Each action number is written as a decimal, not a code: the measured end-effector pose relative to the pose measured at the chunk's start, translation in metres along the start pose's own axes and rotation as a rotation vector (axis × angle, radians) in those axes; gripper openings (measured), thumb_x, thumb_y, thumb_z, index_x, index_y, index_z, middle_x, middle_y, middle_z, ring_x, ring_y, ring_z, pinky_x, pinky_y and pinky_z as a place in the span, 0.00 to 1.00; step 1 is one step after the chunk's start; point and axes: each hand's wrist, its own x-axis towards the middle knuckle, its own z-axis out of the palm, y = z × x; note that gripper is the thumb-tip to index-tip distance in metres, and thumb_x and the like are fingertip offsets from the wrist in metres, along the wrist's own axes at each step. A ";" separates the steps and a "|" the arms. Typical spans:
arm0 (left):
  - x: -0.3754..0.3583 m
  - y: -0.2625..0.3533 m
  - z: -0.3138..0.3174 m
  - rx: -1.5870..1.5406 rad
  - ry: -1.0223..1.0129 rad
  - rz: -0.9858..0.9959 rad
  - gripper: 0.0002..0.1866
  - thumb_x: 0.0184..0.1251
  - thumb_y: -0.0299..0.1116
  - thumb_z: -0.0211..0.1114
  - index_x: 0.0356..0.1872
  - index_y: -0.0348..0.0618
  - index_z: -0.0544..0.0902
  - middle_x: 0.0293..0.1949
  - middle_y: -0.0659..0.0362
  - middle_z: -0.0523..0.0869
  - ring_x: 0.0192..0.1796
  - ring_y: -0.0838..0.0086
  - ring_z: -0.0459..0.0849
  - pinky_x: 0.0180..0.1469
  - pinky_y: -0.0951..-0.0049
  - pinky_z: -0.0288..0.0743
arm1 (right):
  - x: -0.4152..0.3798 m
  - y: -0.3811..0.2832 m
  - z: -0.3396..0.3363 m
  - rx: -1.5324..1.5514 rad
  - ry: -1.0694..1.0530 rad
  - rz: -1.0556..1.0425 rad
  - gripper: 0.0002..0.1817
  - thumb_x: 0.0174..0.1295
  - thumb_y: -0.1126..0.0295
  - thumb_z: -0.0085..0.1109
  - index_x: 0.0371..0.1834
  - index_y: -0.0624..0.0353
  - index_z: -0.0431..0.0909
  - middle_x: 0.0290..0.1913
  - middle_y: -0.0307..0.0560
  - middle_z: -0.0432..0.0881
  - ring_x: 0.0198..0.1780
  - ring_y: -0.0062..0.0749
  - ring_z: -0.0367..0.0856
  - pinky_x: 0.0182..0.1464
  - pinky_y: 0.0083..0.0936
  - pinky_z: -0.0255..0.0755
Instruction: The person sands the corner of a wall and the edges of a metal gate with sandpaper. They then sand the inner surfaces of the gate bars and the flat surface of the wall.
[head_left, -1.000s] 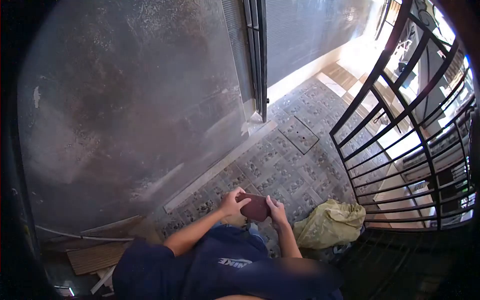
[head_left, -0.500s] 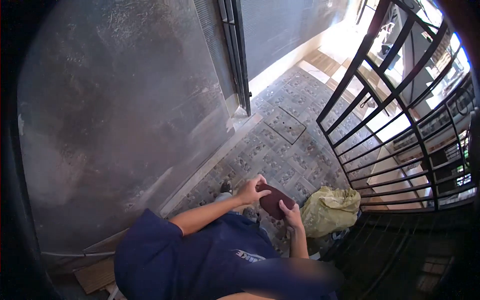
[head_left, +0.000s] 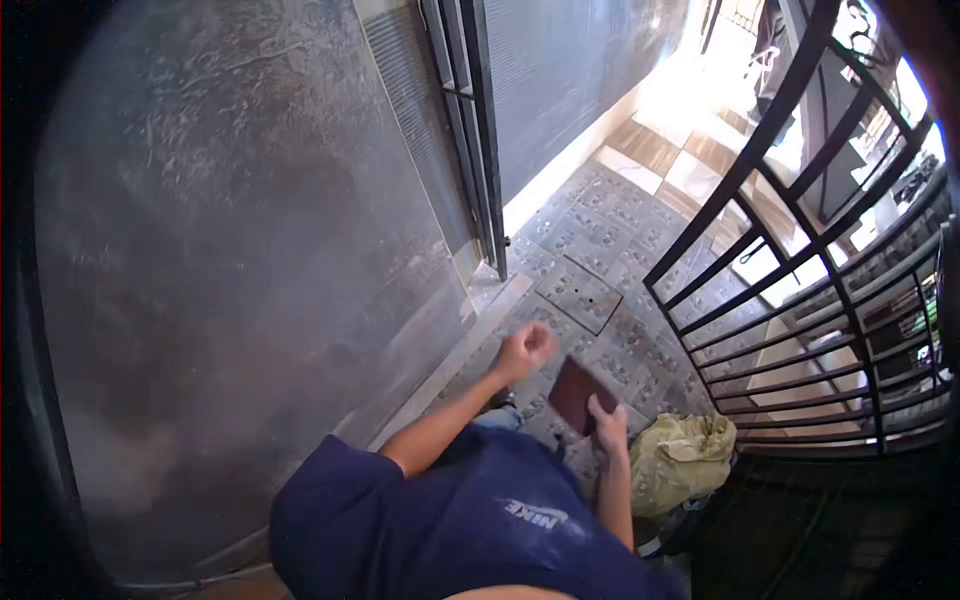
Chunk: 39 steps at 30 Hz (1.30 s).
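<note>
My right hand (head_left: 608, 428) grips the lower right edge of a reddish-brown sheet of sandpaper (head_left: 578, 392), thumb on top and fingers hidden beneath. The sheet is held out fairly flat above the tiled floor. Up and to the left of it, apart from the sheet, is my left hand (head_left: 525, 353). Its fingers curl in towards the thumb, somewhat blurred, with nothing visible in them. To the left rises a grey plastered wall (head_left: 240, 250) with uneven, scuffed patches; neither hand touches it.
A yellowish-green sack (head_left: 680, 460) lies on the floor by my right forearm. Black metal gate bars (head_left: 790, 270) stand on the right. A dark metal frame (head_left: 475, 150) edges the wall opening. A square cover (head_left: 580, 295) is set in the patterned tile floor (head_left: 600, 225).
My left hand has let go of the sandpaper and moved up and away from it. The right hand keeps hold of the sheet, which now looks flatter. The camera view has shifted slightly.
</note>
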 end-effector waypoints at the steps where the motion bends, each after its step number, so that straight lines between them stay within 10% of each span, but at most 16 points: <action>1: 0.022 0.010 -0.016 -0.059 0.030 -0.005 0.10 0.64 0.33 0.69 0.40 0.40 0.78 0.34 0.63 0.85 0.36 0.82 0.82 0.40 0.78 0.76 | 0.015 -0.010 0.011 -0.008 0.000 0.010 0.18 0.64 0.68 0.62 0.50 0.72 0.78 0.45 0.46 0.83 0.43 0.28 0.80 0.46 0.27 0.74; 15: 0.105 0.197 -0.232 0.648 0.837 0.880 0.04 0.66 0.22 0.59 0.39 0.35 0.77 0.41 0.50 0.84 0.49 0.61 0.81 0.55 0.60 0.74 | 0.257 -0.088 0.196 -0.086 -0.254 0.035 0.16 0.65 0.69 0.59 0.50 0.69 0.79 0.43 0.44 0.84 0.43 0.24 0.81 0.48 0.23 0.72; 22: 0.165 0.265 -0.263 1.469 0.926 1.059 0.30 0.61 0.34 0.64 0.61 0.31 0.66 0.69 0.32 0.58 0.73 0.47 0.56 0.71 0.45 0.52 | 0.369 -0.093 0.270 -0.151 -0.469 0.220 0.15 0.66 0.69 0.59 0.51 0.68 0.79 0.42 0.43 0.84 0.42 0.24 0.80 0.46 0.23 0.73; 27: 0.222 0.284 -0.254 1.488 1.282 0.642 0.61 0.52 0.39 0.75 0.74 0.35 0.35 0.74 0.40 0.29 0.76 0.45 0.45 0.74 0.45 0.49 | 0.455 -0.140 0.325 -0.455 -0.805 0.242 0.15 0.68 0.70 0.55 0.53 0.68 0.79 0.41 0.39 0.85 0.39 0.23 0.79 0.43 0.21 0.72; 32: 0.251 0.295 -0.251 1.578 1.501 0.371 0.59 0.55 0.30 0.69 0.73 0.35 0.29 0.72 0.33 0.42 0.73 0.43 0.53 0.69 0.43 0.59 | 0.514 -0.146 0.389 -0.648 -1.223 -0.155 0.17 0.67 0.70 0.55 0.58 0.62 0.77 0.35 0.48 0.86 0.34 0.22 0.78 0.41 0.23 0.73; 39: 0.242 0.280 -0.253 1.491 1.511 0.432 0.55 0.57 0.30 0.63 0.74 0.38 0.27 0.74 0.35 0.34 0.75 0.39 0.44 0.73 0.42 0.49 | 0.432 -0.141 0.442 -0.210 -1.505 -0.187 0.24 0.69 0.75 0.49 0.68 0.64 0.66 0.68 0.58 0.69 0.71 0.36 0.64 0.69 0.30 0.58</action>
